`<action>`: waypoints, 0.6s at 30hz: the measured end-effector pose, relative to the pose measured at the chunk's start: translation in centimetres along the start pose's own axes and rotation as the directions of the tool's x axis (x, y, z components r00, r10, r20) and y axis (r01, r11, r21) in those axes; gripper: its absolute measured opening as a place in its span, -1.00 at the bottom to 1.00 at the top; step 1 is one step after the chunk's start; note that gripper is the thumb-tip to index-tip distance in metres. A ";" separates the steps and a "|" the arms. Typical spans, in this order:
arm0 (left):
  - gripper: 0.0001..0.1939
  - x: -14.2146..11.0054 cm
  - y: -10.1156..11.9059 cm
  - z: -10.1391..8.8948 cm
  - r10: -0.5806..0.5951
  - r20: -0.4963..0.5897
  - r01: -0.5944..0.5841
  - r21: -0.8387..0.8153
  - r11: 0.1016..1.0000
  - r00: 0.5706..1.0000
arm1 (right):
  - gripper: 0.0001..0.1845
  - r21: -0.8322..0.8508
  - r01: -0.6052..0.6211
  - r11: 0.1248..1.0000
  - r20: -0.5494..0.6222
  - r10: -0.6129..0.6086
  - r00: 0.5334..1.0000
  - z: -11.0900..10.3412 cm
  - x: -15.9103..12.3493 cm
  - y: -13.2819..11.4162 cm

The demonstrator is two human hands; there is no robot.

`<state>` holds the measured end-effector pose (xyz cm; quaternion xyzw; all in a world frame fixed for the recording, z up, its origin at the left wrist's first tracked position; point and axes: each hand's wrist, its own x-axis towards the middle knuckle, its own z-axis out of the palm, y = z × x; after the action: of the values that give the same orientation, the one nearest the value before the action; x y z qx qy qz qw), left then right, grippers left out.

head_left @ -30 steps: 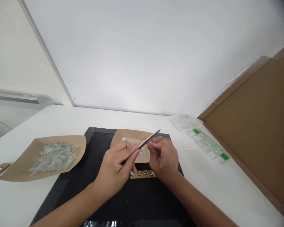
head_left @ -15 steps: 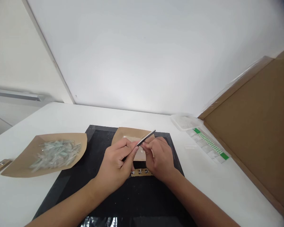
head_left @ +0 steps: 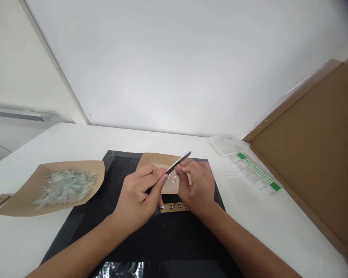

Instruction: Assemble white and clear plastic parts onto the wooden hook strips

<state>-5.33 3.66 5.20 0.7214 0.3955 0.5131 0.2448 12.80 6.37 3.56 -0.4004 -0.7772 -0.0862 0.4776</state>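
A slim nail file (head_left: 178,162), dark on its edge and pale on its face, slants up to the right from my left hand (head_left: 140,189), which pinches its lower end. Close against the file, my right hand (head_left: 197,185) has thumb and forefinger pressed together; whatever sits between them is too small or hidden to make out. Under both hands is a brown paper tray (head_left: 169,188) with several small whitish pieces in it. In front of that tray lies a gold-coloured strip (head_left: 175,210) with several small silver holders, partly covered by my right hand.
A black mat (head_left: 150,239) covers the middle of the white table (head_left: 127,135). At left, another brown paper tray (head_left: 23,204) holds many clear plastic slivers. To the right are a clear plastic box (head_left: 224,144), a green-labelled clear case (head_left: 258,173) and a large cardboard box (head_left: 310,146).
My right fingertips have shifted slightly along the file, and the gap between the hands shows more of the tray. The whole view has tilted a little.
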 end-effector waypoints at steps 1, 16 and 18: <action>-0.77 0.0 -0.1 -0.1 -0.001 0.002 0.001 -0.004 1.000 1.000 | -0.79 -0.001 -0.009 1.000 0.000 0.009 1.000 -0.1 0.1 0.0; -0.75 0.0 0.0 -0.1 0.009 -0.009 -0.009 -0.018 1.000 1.000 | -0.79 -0.018 -0.031 0.999 0.024 0.031 0.999 -0.4 0.7 0.5; -0.74 0.0 0.0 -0.2 0.016 -0.010 -0.016 -0.011 1.000 1.000 | -0.79 -0.017 -0.039 0.999 0.018 0.039 0.999 -0.5 0.7 0.5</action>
<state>-5.48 3.66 5.29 0.7205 0.3883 0.5208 0.2425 13.29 6.81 4.32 -0.4201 -0.7730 -0.0796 0.4687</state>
